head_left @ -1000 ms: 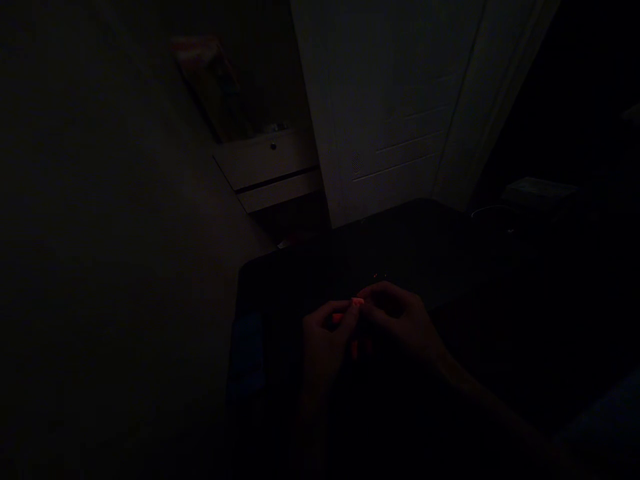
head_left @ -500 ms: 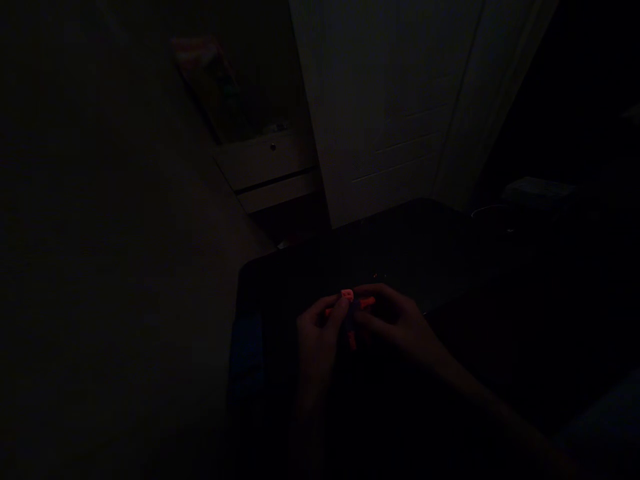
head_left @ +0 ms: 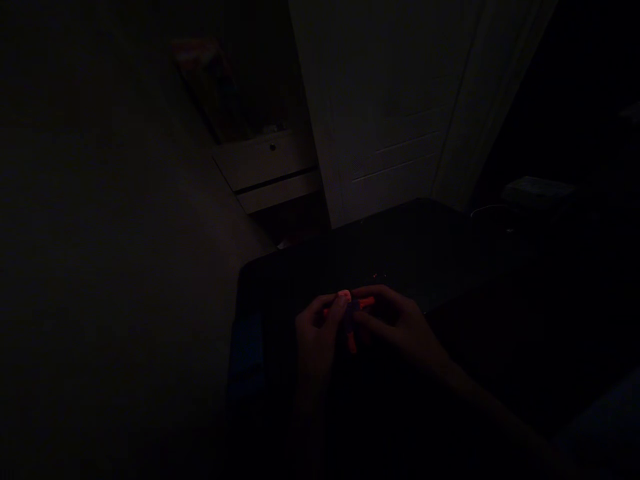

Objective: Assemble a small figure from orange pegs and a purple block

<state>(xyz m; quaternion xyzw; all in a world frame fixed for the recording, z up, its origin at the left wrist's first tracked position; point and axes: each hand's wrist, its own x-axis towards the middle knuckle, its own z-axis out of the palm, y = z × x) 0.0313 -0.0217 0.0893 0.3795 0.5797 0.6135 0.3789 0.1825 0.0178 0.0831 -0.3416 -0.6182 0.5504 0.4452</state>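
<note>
Both hands pinch a small orange piece over a dark table, just below frame centre.

The left hand [head_left: 315,333] and right hand [head_left: 400,323] close their fingertips on the orange piece [head_left: 353,313] from opposite sides, probably to steady it; the dimness hides its shape. Beyond the dark table [head_left: 425,247], a white door [head_left: 390,107] and a drawer unit [head_left: 267,167] stand at upper centre.

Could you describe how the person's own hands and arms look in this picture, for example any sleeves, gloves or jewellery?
Both hands are bare: no gloves show on the left hand or the right hand. The right forearm also looks uncovered, with no sleeve visible as far as it can be followed. The room is very dark, so rings, a watch or small marks cannot be made out.
</note>
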